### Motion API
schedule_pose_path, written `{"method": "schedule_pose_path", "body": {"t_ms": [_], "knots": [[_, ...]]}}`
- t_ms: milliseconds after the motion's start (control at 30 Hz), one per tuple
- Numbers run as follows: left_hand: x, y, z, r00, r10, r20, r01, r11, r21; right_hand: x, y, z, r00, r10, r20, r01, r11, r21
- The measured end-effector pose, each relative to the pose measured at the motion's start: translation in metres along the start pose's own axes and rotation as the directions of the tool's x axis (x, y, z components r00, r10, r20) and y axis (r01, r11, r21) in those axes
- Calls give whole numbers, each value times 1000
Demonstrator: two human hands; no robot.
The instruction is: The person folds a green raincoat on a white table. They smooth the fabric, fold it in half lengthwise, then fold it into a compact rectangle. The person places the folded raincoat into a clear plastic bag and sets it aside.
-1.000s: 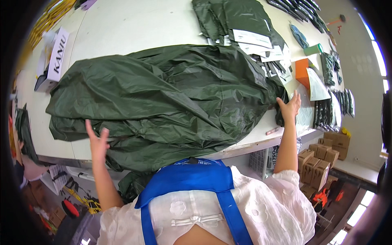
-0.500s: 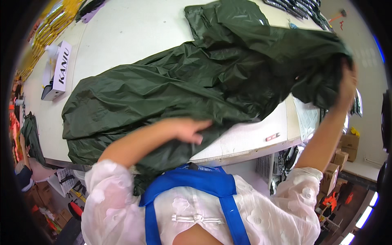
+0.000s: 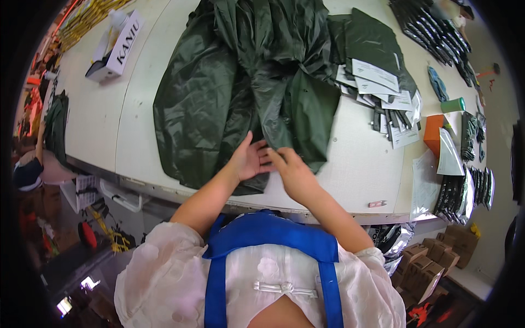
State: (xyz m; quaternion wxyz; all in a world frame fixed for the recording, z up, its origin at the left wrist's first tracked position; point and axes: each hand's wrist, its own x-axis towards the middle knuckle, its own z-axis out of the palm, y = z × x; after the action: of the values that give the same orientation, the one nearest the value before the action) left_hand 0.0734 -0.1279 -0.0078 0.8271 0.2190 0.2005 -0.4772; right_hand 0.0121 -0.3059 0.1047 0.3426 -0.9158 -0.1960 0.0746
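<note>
A dark green rain garment of thin, shiny fabric lies spread and creased on the white table in front of me. Its far end runs out of the top of the view, and its near edge reaches toward the table's front. Above that lower part is my left hand, fingers apart, palm turned to the right. My right hand is closed, its bent fingers meeting the left fingertips. Whatever it might pinch there is too small to make out.
Right of the garment, folded dark green pieces lie with white printed cards. Beyond them are a green roll, an orange box and dark packets. A small cutter lies near the front edge. A white box stands left.
My right hand has come from the far right, where it held the garment, to the middle beside my left hand. The garment now lies lengthwise away from me, uncovering the cards at right.
</note>
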Motion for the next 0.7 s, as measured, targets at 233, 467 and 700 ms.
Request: {"method": "schedule_pose_path", "body": {"t_ms": [233, 467, 700], "knots": [[-41, -27, -5, 922, 286, -259, -239, 951, 198, 23, 21, 2, 934, 29, -356, 14, 993, 119], [-85, -32, 9, 864, 391, -317, -88, 738, 669, 11, 117, 27, 711, 641, 289, -365, -14, 931], [-145, -26, 0, 671, 658, -342, 215, 270, 939, -58, 79, -4, 614, 753, -236, -548, 622, 559]]}}
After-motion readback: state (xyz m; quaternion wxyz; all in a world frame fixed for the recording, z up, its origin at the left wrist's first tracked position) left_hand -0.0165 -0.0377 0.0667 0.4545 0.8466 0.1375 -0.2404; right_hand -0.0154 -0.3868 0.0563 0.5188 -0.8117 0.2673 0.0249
